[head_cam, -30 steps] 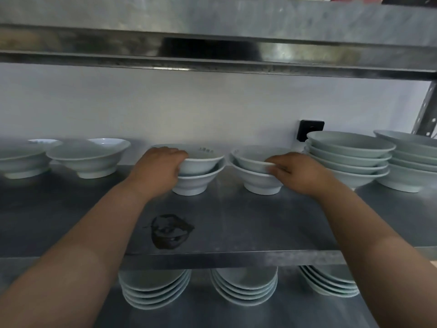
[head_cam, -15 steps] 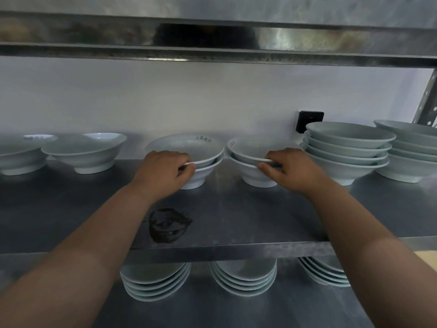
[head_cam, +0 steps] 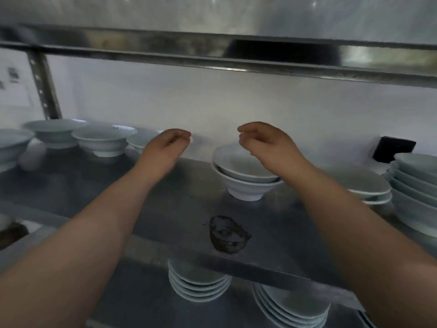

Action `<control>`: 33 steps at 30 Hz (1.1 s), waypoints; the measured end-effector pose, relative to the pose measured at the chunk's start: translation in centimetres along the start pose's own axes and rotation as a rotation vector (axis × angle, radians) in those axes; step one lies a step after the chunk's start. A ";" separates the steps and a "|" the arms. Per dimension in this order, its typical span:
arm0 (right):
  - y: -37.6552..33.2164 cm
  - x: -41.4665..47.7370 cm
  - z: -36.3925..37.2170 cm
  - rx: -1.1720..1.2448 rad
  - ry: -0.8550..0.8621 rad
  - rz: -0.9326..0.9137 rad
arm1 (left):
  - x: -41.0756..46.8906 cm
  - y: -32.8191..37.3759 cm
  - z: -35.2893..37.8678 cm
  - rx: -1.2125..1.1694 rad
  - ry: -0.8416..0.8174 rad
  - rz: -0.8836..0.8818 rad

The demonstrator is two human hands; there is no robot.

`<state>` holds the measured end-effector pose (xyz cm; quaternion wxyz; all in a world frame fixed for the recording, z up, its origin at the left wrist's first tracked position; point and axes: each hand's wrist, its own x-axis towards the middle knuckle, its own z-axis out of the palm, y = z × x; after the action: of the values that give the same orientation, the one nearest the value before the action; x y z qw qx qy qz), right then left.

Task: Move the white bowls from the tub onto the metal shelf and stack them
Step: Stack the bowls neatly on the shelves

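Observation:
Two white bowls [head_cam: 246, 176] sit stacked in the middle of the metal shelf [head_cam: 179, 209]. A second low stack of white bowls [head_cam: 361, 185] stands to its right, partly behind my right forearm. My left hand [head_cam: 165, 147] hovers left of the middle stack, fingers loosely curled, holding nothing. Just above that stack's rim, my right hand [head_cam: 264, 143] is also loosely curled with nothing in it. The tub is not in view.
Several single bowls [head_cam: 101, 140] line the shelf's left part, and a taller stack [head_cam: 416, 185] stands far right. A dark stain [head_cam: 228, 234] marks the shelf front. The upper shelf [head_cam: 212, 55] hangs low overhead. More bowl stacks [head_cam: 198, 285] fill the shelf below.
Both hands have let go of the two bowl stacks and lifted off them. The view has swung left and tilted.

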<state>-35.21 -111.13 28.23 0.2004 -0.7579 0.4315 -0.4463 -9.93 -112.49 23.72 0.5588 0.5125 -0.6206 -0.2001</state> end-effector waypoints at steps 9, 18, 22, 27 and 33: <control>-5.6 9.3 17.2 -0.010 -0.174 0.029 | 1.2 -7.7 -18.8 -0.007 0.197 -0.196; -6.1 14.5 26.9 -0.233 -0.153 0.014 | 5.1 -13.8 -27.8 0.229 0.162 -0.238; -4.3 15.1 27.9 -0.564 -0.229 -0.022 | 8.2 -15.4 -26.7 0.447 0.031 -0.106; -2.5 15.6 28.0 -0.794 -0.309 0.040 | 12.3 -18.0 -24.6 0.827 -0.208 0.021; -1.9 15.4 27.8 -0.882 -0.352 0.050 | 14.8 -19.3 -24.0 1.077 -0.339 0.121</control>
<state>-7.17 -125.19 22.76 -0.0598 -0.8241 0.5574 -0.0805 21.81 -125.05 22.16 0.1217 0.6493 -0.7444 0.0976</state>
